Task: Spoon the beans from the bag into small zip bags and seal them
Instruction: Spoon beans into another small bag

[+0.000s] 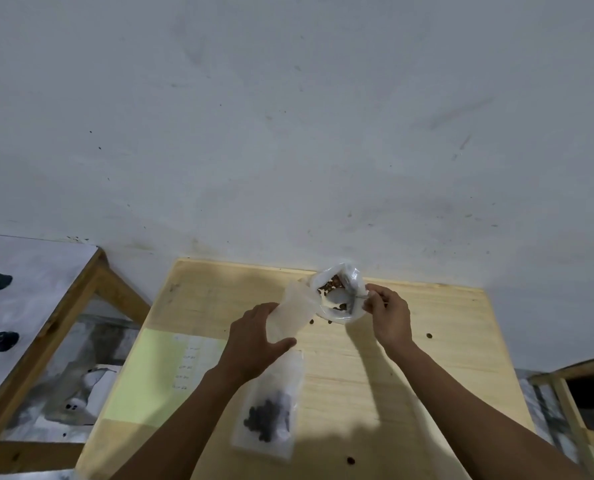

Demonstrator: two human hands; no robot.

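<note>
One head-worn view looks forward and down over the table [409, 358], close above both forearms. The left hand [254, 341] and right hand [390, 317] sit low-centre; beyond them the wall [288, 116] fills the upper frame.

Left hand [254, 337] gripping an empty zip bag [290, 315], mouth tilted toward the bean bag [340, 292]. Right hand [389, 315] pinching a thin spoon handle [359, 296] at the bean bag's rim. Filled zip bag [269, 407] lying flat on the table [427, 375], near side. 4 stray beans [428, 336] scattered on the wood.
</note>
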